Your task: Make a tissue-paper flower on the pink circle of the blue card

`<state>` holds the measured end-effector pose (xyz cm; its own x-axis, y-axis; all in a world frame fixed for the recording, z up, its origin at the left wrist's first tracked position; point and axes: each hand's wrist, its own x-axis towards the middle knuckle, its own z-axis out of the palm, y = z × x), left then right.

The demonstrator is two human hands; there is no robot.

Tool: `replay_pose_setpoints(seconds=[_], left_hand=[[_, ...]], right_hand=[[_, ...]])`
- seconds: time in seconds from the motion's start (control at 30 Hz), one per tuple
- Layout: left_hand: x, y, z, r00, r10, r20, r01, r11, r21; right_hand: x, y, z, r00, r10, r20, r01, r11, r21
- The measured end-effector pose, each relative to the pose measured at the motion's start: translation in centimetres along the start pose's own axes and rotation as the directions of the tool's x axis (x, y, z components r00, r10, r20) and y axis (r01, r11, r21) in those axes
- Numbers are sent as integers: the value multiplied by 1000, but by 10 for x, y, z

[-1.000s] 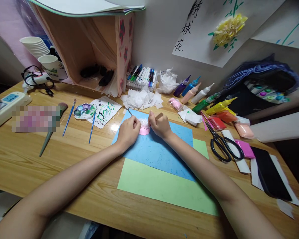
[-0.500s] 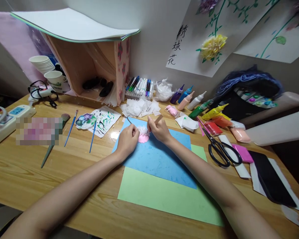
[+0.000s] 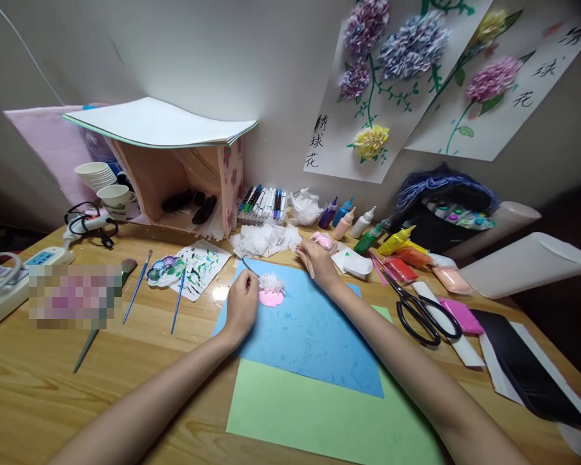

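A pink clay lump topped with white tissue tufts sits on a blue paper sheet, which overlaps a green sheet. My left hand rests beside the lump on its left and pinches a thin metal tool that points up and back. My right hand is behind and to the right of the lump, at the pile of white tissue squares, with a small wooden stick held in its fingers.
Black scissors, coloured paint bottles and clay pieces lie to the right. A marker set stands by the wall. Two blue paintbrushes, a painted paper, a power strip and paper cups are on the left.
My right hand has left the pink lump and moved back and right to the tissue pile. My left hand stays beside the lump. The view has tilted upward.
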<state>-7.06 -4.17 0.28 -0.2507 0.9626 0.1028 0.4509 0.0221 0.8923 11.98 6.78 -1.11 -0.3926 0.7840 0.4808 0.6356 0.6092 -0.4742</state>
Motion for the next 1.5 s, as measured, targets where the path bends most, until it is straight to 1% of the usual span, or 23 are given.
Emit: replay_pose_setpoints(seconds=[0.13,0.2,0.27,0.3,0.37,0.4,0.43,0.47,0.5,0.53,0.57,0.6,0.67,0.73,0.83,0.93,1.0,1.1,1.17,1.27,1.33,1.43,1.5], left_hand=[[-5,0,3,996,-26,-83,20,997,-76],[-7,0,4,992,-46,-114,34,994,-100],[-9,1,5,989,-67,-130,51,991,-123],[-10,1,6,988,-78,-132,60,989,-136],[-12,2,6,987,-97,-125,76,984,-163],[-14,3,6,987,-103,-124,80,981,-175],[-14,4,5,987,-100,-123,77,980,-183],[-15,5,4,989,-83,-120,61,982,-181],[-15,6,2,993,-49,-111,30,986,-163],[-15,7,0,996,7,-92,-18,992,-126],[-14,9,-3,995,77,-56,-81,994,-74],[-13,10,-6,989,151,-2,-151,988,-12],[-11,11,-11,960,245,133,-258,962,90],[-9,10,-14,937,271,222,-303,944,127],[-7,8,-16,918,298,262,-332,939,94],[-7,7,-16,899,318,300,-354,932,73],[-7,7,-15,891,320,323,-364,928,84],[-9,7,-13,862,339,376,-404,908,108],[-9,6,-11,847,352,398,-432,892,132],[-9,4,-6,857,359,371,-443,880,172],[-7,4,-4,873,352,339,-433,879,201],[-5,5,-2,892,332,306,-408,882,233],[-6,6,-3,896,327,301,-401,887,230]], right_hand=[[8,8,4,997,-38,65,45,993,-107],[10,7,2,996,-44,78,53,991,-123],[9,4,-2,998,-32,60,37,996,-77],[7,1,-4,999,-6,32,7,1000,-29],[1,-6,-7,996,89,-30,-84,989,123],[-3,-11,-8,988,150,-46,-136,964,228],[-7,-16,-9,978,206,-37,-180,919,350],[-12,-22,-9,968,250,-2,-219,854,471],[-16,-29,-10,960,273,58,-255,776,576],[-21,-36,-10,953,280,117,-286,698,656],[-25,-43,-10,945,277,172,-314,634,706],[-29,-50,-10,939,274,207,-335,591,734],[-36,-62,-10,931,271,243,-357,547,757],[-42,-72,-10,935,260,244,-351,555,755],[-48,-80,-10,949,223,225,-316,632,708],[-52,-78,-9,960,194,200,-278,694,664],[-53,-72,-9,962,218,163,-270,684,677],[-56,-63,-9,952,298,66,-249,635,731],[-60,-59,-11,949,314,14,-221,635,740],[-65,-59,-13,970,243,13,-183,693,697],[-67,-61,-14,986,163,43,-154,764,626],[-68,-66,-14,997,40,63,-65,871,487],[-68,-68,-14,999,-14,35,-3,898,441]])
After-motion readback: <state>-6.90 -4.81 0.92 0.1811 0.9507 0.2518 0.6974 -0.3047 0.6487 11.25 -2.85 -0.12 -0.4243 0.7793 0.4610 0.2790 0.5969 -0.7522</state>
